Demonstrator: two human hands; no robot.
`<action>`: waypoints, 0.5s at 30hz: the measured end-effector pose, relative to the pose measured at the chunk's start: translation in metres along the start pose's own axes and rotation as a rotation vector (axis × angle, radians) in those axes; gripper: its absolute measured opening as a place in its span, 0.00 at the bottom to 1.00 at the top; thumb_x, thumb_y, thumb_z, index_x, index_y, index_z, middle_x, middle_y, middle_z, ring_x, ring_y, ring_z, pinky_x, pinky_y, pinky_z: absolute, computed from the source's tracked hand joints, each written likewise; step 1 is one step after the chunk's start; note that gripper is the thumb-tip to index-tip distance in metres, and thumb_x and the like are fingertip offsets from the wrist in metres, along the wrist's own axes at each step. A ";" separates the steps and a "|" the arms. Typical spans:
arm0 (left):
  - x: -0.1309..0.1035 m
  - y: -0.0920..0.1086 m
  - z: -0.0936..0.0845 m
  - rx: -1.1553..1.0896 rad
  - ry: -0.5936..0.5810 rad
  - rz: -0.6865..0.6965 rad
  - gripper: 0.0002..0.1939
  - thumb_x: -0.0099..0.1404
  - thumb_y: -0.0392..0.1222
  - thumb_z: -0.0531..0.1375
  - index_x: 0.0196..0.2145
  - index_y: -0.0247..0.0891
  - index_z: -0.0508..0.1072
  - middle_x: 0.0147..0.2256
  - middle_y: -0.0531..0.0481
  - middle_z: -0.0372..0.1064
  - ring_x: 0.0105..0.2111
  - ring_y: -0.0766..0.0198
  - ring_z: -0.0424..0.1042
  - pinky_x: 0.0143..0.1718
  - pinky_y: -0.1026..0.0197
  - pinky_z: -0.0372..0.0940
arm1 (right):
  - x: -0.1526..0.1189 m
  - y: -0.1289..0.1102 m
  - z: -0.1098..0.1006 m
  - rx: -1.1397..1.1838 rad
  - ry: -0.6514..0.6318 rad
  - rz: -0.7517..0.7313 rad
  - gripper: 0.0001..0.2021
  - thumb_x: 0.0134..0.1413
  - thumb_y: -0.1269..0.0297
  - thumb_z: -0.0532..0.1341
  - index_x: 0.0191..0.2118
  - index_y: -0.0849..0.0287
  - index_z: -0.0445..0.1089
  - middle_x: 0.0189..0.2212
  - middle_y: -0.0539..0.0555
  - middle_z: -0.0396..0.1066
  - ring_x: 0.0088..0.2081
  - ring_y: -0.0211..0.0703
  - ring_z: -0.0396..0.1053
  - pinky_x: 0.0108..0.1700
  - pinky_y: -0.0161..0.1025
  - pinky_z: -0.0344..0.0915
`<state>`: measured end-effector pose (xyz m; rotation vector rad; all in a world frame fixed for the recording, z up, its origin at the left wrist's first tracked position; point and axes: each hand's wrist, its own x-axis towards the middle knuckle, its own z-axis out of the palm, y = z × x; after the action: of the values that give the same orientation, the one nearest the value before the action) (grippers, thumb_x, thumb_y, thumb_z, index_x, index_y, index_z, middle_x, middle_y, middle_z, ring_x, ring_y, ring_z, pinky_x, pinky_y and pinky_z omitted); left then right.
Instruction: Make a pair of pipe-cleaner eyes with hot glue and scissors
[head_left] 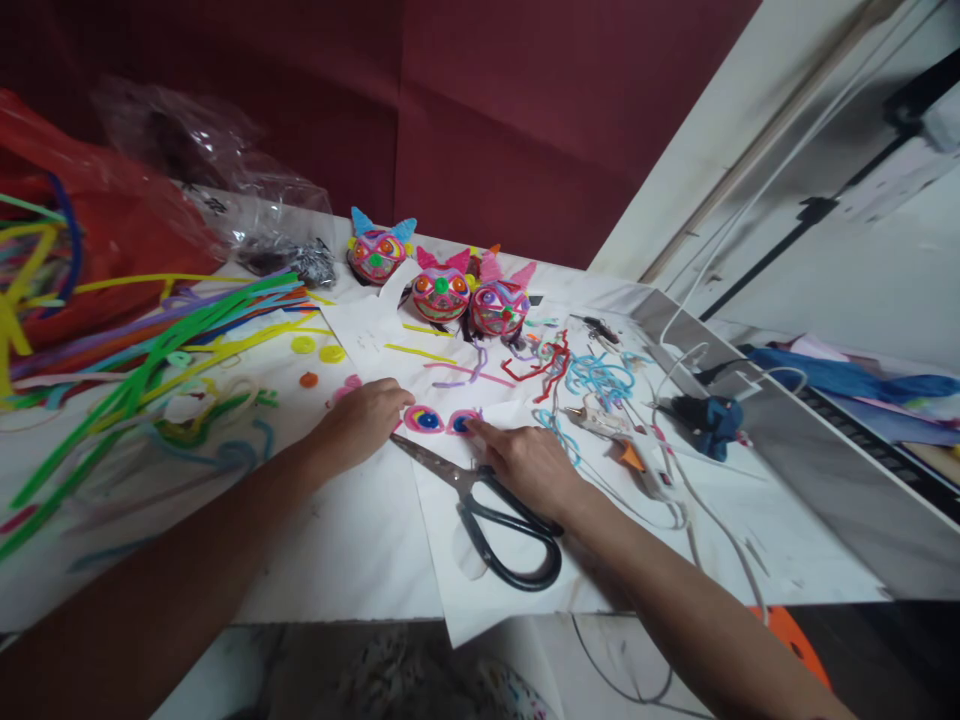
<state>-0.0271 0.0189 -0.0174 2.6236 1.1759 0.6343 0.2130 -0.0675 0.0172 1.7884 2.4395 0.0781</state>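
Observation:
Two pipe-cleaner eye shapes lie side by side on the white paper: a left eye [424, 420] with pink and yellow rings round a blue centre, and a similar right eye [460, 422]. My right hand [532, 466] rests its outstretched index finger on the right eye; the other fingers are partly hidden. Just left of the pair, my left hand [360, 418] has its fingers pressed together, with a bit of pink at their tips that I cannot make out. Large black-handled scissors [469, 480] lie under and beside my right hand, blades towards the left hand.
Three colourful animal heads with ears [441, 290] stand at the back. Pipe cleaners [165, 350] pile up at left beside a red plastic bag [97, 200]. A glue gun [604, 415] and its cable lie right, near blue pipe-cleaner scraps [600, 376]. A low partition [795, 440] borders the right side.

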 end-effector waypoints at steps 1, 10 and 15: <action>0.000 0.000 0.000 0.000 -0.006 -0.002 0.18 0.66 0.28 0.49 0.41 0.35 0.78 0.41 0.43 0.76 0.41 0.58 0.75 0.46 0.57 0.70 | 0.001 0.000 0.000 0.000 -0.008 -0.003 0.27 0.64 0.69 0.52 0.67 0.49 0.62 0.36 0.57 0.81 0.34 0.46 0.75 0.31 0.38 0.50; 0.000 0.000 0.002 -0.003 0.000 0.007 0.18 0.66 0.28 0.50 0.43 0.34 0.78 0.42 0.42 0.76 0.43 0.57 0.75 0.47 0.56 0.70 | 0.003 0.000 0.008 -0.011 0.002 -0.020 0.23 0.68 0.65 0.52 0.66 0.49 0.63 0.37 0.57 0.81 0.36 0.47 0.77 0.33 0.38 0.53; 0.000 -0.001 0.002 0.008 0.005 0.008 0.17 0.66 0.28 0.50 0.42 0.35 0.78 0.41 0.43 0.76 0.42 0.58 0.76 0.46 0.57 0.70 | 0.004 0.001 0.010 -0.042 -0.005 -0.023 0.23 0.69 0.63 0.52 0.67 0.48 0.61 0.37 0.57 0.81 0.36 0.48 0.78 0.33 0.38 0.56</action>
<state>-0.0267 0.0192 -0.0196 2.6363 1.1728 0.6391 0.2138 -0.0637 0.0068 1.7406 2.4355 0.1218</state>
